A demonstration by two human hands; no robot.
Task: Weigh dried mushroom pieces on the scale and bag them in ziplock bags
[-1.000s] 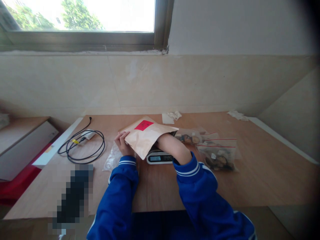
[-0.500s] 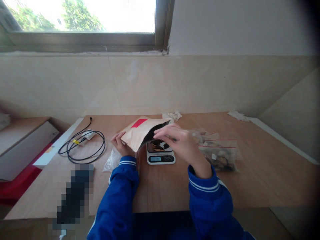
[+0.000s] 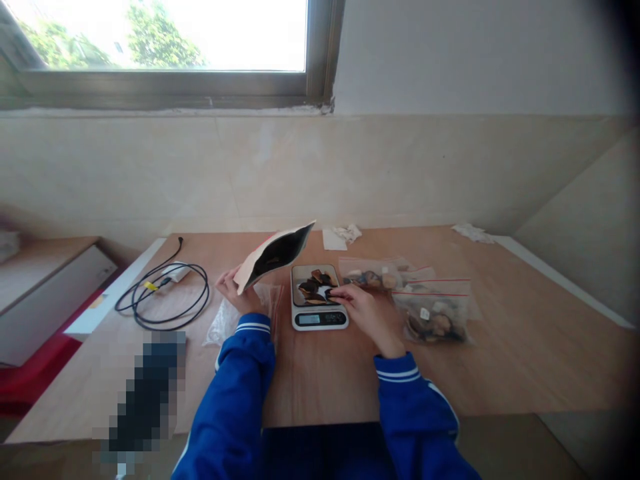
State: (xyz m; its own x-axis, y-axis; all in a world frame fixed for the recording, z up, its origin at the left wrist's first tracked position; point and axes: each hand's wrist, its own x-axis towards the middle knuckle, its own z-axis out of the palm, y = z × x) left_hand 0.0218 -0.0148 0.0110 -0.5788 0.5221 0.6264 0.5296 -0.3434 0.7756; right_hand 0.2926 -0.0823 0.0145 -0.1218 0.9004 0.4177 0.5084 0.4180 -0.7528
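Pinching the bag (image 3: 277, 255) at its lower left, the left hand (image 3: 237, 293) holds it tilted above the table (image 3: 320, 393), mostly left of the scale (image 3: 320, 327), its dark mouth gaping to the right and toward the near edge. The right hand (image 3: 367, 313) reaches over the scale's right side, fingertips drawn together at the dark slices (image 3: 311, 288) on the pan (image 3: 300, 273); whether they grip one, I cannot tell. The slices lie in a loose heap, a white patch (image 3: 324, 291) among them. Right of the scale lie clear pouches (image 3: 437, 317) with red seals, brown pieces inside. A clear wrapper (image 3: 223, 321) lies under the left wrist. Farther left, a coiled cable (image 3: 209, 291) circles round a white adapter (image 3: 175, 272), and a pixelated dark item (image 3: 145, 393) lies nearer. Behind the scale rest a white card (image 3: 334, 241) and a crumpled tissue (image 3: 351, 233)
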